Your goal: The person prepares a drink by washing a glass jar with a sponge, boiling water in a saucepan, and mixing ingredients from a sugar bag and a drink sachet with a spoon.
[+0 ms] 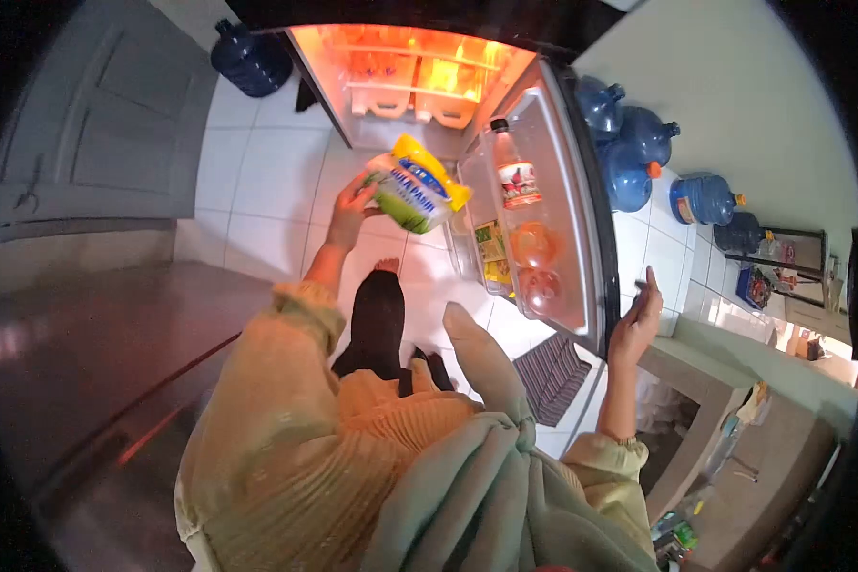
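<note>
My left hand [350, 212] is closed on the edge of a bag of sugar [417, 184], a yellow, white and green plastic pack with "Gula Pasir" lettering. The bag is held up, tilted, in front of the open refrigerator [353, 133]. On the other side, my right hand [639, 322] is at the outer edge of the refrigerator door [567, 238], fingers stretched out and holding nothing. Door shelves between my hands carry a bottle [517, 172] with a dark cap, round orange-pink containers [534, 246] and a yellow-green packet [492, 250].
Large blue water jugs [627, 176] stand right of the door, and another jug [250, 59] sits back left. A striped mat [551, 379] lies on the white tiled floor [257, 191]. A grey door [95, 114] is at left, a concrete counter [782, 458] at lower right.
</note>
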Action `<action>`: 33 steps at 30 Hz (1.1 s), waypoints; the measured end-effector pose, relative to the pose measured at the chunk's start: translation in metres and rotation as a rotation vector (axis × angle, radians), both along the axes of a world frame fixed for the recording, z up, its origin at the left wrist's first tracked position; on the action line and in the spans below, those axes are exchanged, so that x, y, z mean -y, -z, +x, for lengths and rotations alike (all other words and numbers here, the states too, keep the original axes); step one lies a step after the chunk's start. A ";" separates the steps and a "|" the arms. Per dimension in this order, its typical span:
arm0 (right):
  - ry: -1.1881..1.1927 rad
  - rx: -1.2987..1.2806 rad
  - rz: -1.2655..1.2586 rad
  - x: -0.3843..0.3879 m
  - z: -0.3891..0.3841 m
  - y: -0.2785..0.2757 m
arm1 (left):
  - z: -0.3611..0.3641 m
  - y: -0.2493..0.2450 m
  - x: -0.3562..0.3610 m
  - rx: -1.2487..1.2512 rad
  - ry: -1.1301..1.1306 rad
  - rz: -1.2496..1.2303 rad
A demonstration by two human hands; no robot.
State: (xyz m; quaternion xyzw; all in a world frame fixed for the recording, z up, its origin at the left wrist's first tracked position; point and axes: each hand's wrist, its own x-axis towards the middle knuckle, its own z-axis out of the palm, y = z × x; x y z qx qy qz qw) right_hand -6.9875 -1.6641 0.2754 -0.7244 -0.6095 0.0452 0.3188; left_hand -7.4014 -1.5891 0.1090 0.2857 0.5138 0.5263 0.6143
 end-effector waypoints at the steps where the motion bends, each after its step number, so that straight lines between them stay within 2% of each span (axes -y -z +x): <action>1: -0.086 -0.093 0.277 0.004 0.013 0.013 | -0.006 -0.028 0.017 0.001 0.011 0.039; 2: -0.125 0.033 0.474 0.010 0.012 0.008 | -0.004 -0.058 0.036 0.006 0.015 0.080; 4: -0.183 -0.138 0.460 0.035 0.013 -0.003 | 0.012 -0.124 0.073 0.014 0.044 0.147; 6: -0.176 -0.179 0.359 0.077 0.007 -0.039 | 0.040 -0.181 0.115 0.012 0.119 0.188; 8: -0.104 -0.667 0.095 0.129 0.003 -0.073 | 0.086 -0.223 0.147 -0.063 0.289 0.187; 10: -0.107 -0.994 -0.285 0.183 0.031 -0.110 | 0.154 -0.248 0.176 -0.051 0.531 0.131; 12: -0.200 -1.121 -0.381 0.233 0.068 -0.138 | 0.230 -0.253 0.204 -0.006 0.793 0.090; 13: -0.140 -1.059 -0.382 0.260 0.081 -0.166 | 0.267 -0.266 0.223 0.019 0.911 0.121; 14: -0.153 -1.058 -0.180 0.281 0.095 -0.171 | 0.306 -0.245 0.235 0.072 0.980 0.095; 15: -0.062 -1.039 -0.197 0.304 0.115 -0.177 | 0.340 -0.250 0.252 0.013 1.010 0.059; 16: 0.032 -0.917 -0.151 0.324 0.130 -0.190 | 0.370 -0.256 0.266 0.107 1.096 0.102; 18: 0.136 -0.896 -0.055 0.361 0.167 -0.206 | 0.438 -0.259 0.285 0.187 1.256 -0.001; 19: 0.186 -0.769 -0.050 0.376 0.179 -0.218 | 0.467 -0.259 0.290 0.191 1.295 0.011; 20: 0.246 -0.646 -0.055 0.390 0.192 -0.225 | 0.498 -0.258 0.295 0.176 1.398 0.020; 22: 0.325 -0.627 -0.021 0.407 0.227 -0.234 | 0.556 -0.238 0.306 0.167 1.568 0.011; 23: 0.378 -0.609 0.004 0.415 0.247 -0.241 | 0.588 -0.215 0.308 0.102 1.554 0.507; 24: 0.351 -0.727 0.095 0.417 0.262 -0.256 | 0.626 -0.204 0.319 0.092 1.499 1.001; 26: 0.405 -0.681 0.187 0.431 0.307 -0.255 | 0.670 -0.257 0.361 0.680 1.535 -0.113; 27: 0.466 -0.763 0.289 0.432 0.317 -0.276 | 0.699 -0.253 0.374 0.806 1.555 -0.315; 28: 0.513 -0.672 0.289 0.443 0.342 -0.280 | 0.730 -0.246 0.390 0.910 1.541 -0.524; 29: 0.561 -0.715 0.267 0.453 0.363 -0.283 | 0.757 -0.244 0.407 1.138 1.550 -0.774; 30: 0.588 -0.763 0.234 0.461 0.383 -0.286 | 0.778 -0.252 0.417 1.224 1.670 -0.729; 32: 0.624 -0.779 0.300 0.481 0.425 -0.278 | 0.841 -0.218 0.444 1.072 1.810 -0.743; 33: 0.611 -0.804 0.367 0.488 0.442 -0.271 | 0.859 -0.227 0.451 1.063 1.815 -0.781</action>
